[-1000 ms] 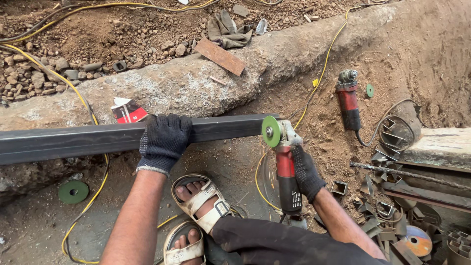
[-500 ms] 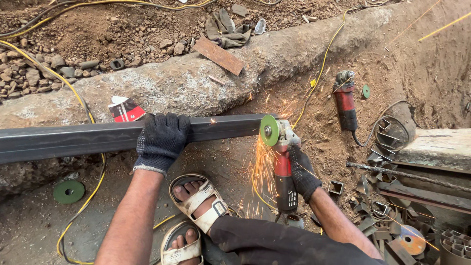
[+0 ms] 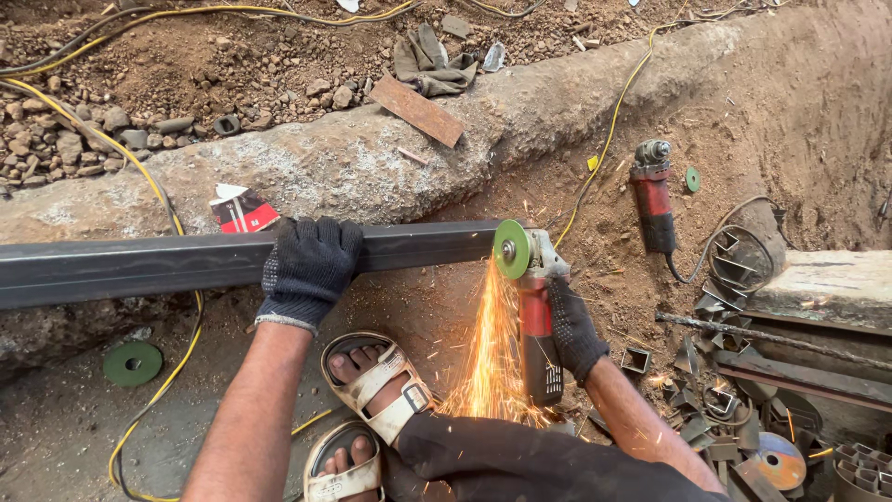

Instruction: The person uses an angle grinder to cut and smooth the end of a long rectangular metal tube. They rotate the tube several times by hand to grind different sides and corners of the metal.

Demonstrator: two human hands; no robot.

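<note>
A long dark steel square tube (image 3: 139, 265) lies across a concrete kerb, its right end near mid-frame. My left hand (image 3: 309, 267), in a dark knitted glove, presses down on the tube. My right hand (image 3: 571, 330), also gloved, grips a red angle grinder (image 3: 537, 335) by its body. The grinder's green disc (image 3: 510, 249) bites into the tube's right end, and a stream of orange sparks (image 3: 488, 358) falls toward my sandalled feet (image 3: 376, 386).
A second red grinder (image 3: 652, 200) lies on the dirt at right, with a yellow cable (image 3: 609, 130) running past. Metal offcuts (image 3: 734, 390) pile up at lower right. A green disc (image 3: 132, 363) lies lower left. A red-and-white packet (image 3: 240, 210) and rusty plate (image 3: 418, 110) rest on the kerb (image 3: 372, 163).
The spark stream has grown much heavier and now pours downward from the disc. A second ago there were no sparks. Both hands keep their places.
</note>
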